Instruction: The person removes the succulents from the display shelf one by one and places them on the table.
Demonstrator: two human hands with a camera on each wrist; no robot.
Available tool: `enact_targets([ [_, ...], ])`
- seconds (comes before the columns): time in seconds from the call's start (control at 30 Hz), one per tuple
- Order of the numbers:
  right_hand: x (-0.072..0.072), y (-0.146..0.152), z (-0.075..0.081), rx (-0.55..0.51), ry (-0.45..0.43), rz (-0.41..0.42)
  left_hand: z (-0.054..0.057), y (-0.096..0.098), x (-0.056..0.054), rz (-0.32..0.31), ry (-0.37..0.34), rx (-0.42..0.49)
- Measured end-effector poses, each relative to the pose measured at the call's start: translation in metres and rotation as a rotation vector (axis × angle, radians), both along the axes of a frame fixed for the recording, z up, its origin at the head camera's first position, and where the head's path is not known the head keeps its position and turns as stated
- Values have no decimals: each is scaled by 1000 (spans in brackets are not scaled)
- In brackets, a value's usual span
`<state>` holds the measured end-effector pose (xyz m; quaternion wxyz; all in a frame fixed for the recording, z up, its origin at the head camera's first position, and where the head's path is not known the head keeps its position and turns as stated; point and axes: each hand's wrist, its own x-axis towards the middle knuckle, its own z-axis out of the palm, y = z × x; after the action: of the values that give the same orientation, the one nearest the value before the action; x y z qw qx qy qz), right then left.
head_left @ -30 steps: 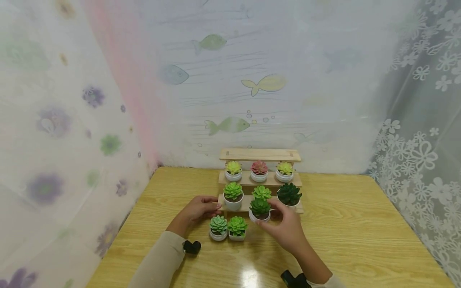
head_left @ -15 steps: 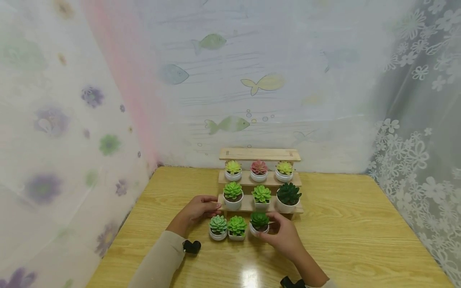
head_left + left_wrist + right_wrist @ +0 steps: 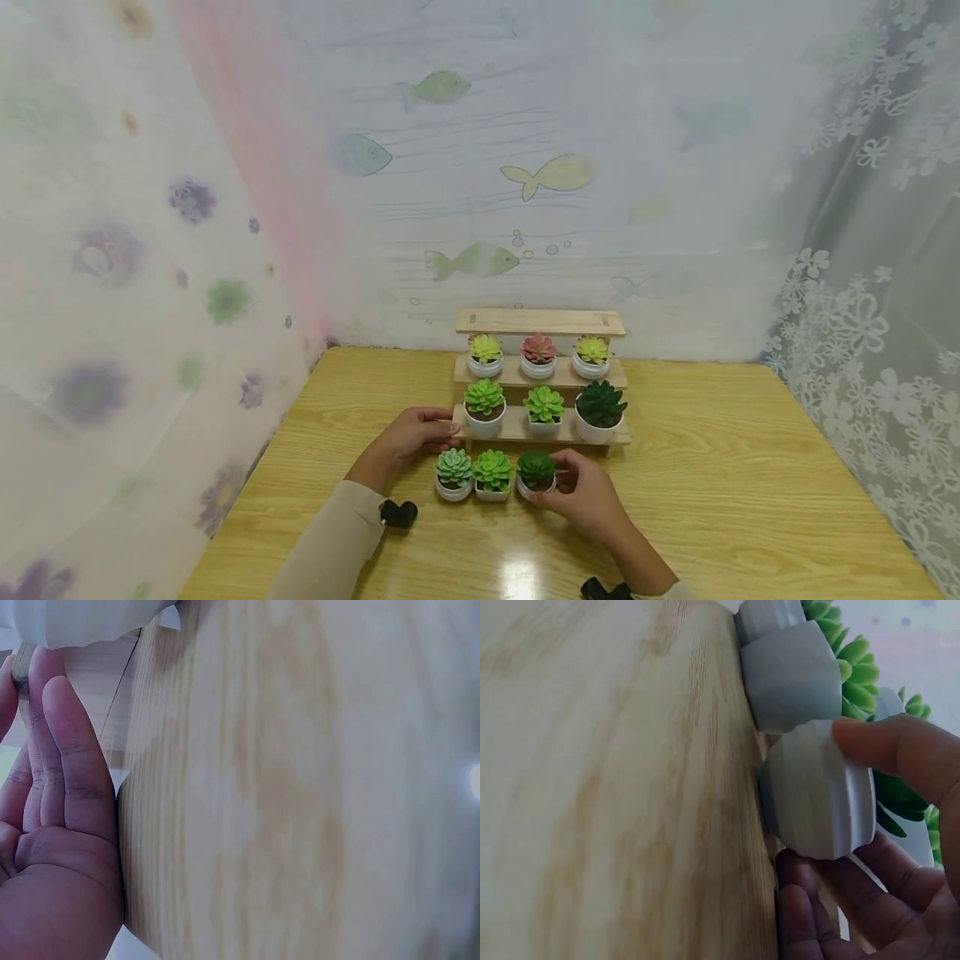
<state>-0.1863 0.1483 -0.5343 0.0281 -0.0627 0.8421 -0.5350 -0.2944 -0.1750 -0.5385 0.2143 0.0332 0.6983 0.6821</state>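
Observation:
My right hand (image 3: 588,497) pinches a dark green potted succulent (image 3: 536,472) by its white pot, thumb on one side and fingers on the other. In the right wrist view the ribbed pot (image 3: 816,791) has its base right at the tabletop. To its left stand a bright green succulent (image 3: 493,472) in a squarish pot and a pale blue-green succulent (image 3: 454,469) in a round one. My left hand (image 3: 412,435) holds the left end of the wooden tiered stand's lower shelf (image 3: 516,423); the left wrist view shows thumb and fingers (image 3: 73,742) either side of the board.
On the stand's lower shelf are three green succulents, the darkest (image 3: 601,406) at right. A red succulent (image 3: 538,350) sits between two yellow-green ones on the middle shelf. The top board (image 3: 540,321) is nearest the fish-print curtain (image 3: 660,208). Wooden tabletop (image 3: 720,467) surrounds the stand.
My right hand has brought the dark green succulent down from in front of the lower shelf to the tabletop, slightly leftward, beside the two front pots. The left hand stays put.

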Motion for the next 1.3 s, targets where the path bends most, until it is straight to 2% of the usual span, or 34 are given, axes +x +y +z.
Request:
enact_targets([
  [0.3,-3,3,0,21,-9,37,-1,2,-2,2,-11,27],
  [0.7,-8,4,-5,32,-12,61,-3,2,-1,1,0,13],
  [1.3,-5,1,-2,42,46,87,-1,1,0,25,-19,6],
])
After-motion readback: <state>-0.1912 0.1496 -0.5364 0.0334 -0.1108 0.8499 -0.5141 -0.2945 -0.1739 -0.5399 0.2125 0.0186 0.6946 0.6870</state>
